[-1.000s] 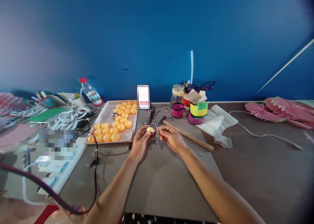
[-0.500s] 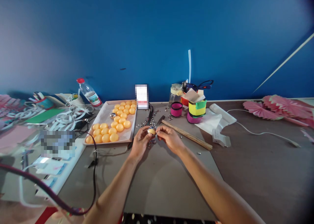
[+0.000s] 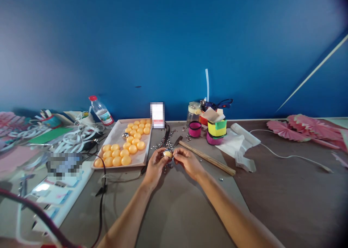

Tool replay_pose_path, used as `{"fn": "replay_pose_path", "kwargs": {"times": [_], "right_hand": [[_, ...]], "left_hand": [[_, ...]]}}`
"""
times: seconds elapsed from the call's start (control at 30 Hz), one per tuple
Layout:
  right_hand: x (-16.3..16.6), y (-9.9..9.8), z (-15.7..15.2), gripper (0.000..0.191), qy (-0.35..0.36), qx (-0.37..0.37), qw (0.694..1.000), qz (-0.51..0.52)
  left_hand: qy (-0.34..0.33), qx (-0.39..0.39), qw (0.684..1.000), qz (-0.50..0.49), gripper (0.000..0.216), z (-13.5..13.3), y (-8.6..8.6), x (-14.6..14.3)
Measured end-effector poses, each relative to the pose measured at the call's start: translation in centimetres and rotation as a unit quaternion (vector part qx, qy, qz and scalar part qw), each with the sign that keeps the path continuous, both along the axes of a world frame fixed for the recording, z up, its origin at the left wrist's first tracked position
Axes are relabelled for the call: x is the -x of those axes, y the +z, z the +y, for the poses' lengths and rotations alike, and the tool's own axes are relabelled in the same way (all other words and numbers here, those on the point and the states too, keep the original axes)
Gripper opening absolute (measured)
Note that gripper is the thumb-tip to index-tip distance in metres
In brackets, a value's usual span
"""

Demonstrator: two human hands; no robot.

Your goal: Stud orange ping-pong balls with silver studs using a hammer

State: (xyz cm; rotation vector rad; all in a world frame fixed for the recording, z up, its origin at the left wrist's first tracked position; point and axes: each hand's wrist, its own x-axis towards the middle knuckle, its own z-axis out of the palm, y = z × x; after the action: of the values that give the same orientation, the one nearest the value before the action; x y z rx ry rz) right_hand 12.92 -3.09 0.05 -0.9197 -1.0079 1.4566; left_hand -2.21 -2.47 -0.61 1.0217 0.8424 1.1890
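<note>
My left hand (image 3: 156, 166) is closed around an orange ball (image 3: 168, 153) partly covered with shiny silver pieces. Thumb and fingertips of my right hand (image 3: 187, 161) are pinched together close to the ball's right side; whatever they hold is too small to make out. Loose small silver pieces (image 3: 170, 141) lie scattered on the table just beyond my hands. Left of them a white tray (image 3: 140, 161) bears several plain orange balls (image 3: 116, 153) and one silver-covered ball (image 3: 125, 135).
A wooden-handled hammer (image 3: 208, 158) lies right of my hands. Behind it stand a magenta round container (image 3: 195, 129), a lidded jar (image 3: 194, 112) and a yellow container (image 3: 216, 129). A tilted bottle (image 3: 102, 112), white straps (image 3: 81, 132) and dark cables (image 3: 102, 204) are at left; pink paper fans (image 3: 307, 130) at right.
The whole view has shifted, so the table and hands appear slightly lower. My left hand keeps the ball, and my right fingers stay pinched beside it.
</note>
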Motion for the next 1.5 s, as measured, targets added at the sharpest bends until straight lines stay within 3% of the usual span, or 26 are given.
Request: {"fn": "replay_pose_path", "kwargs": {"times": [0.4,0.7,0.93,1.5], "right_hand": [[-0.1,0.2,-0.1,0.026,0.006,-0.01,1.0,0.019],[0.3,0.1,-0.2,0.021,-0.019,-0.063,0.996,-0.056],[0.5,-0.2,-0.1,0.019,-0.024,-0.064,0.996,-0.063],[0.5,-0.9,0.1,0.015,-0.061,-0.085,0.989,-0.109]], "left_hand": [[-0.012,0.015,1.0,-0.022,0.042,-0.1,0.4,-0.1],[-0.017,0.024,0.999,-0.017,0.045,0.0,0.2,0.0],[-0.023,0.028,0.999,0.006,0.046,-0.1,0.1,0.1],[0.026,-0.048,0.995,0.083,0.043,0.1,-0.1,-0.2]]}}
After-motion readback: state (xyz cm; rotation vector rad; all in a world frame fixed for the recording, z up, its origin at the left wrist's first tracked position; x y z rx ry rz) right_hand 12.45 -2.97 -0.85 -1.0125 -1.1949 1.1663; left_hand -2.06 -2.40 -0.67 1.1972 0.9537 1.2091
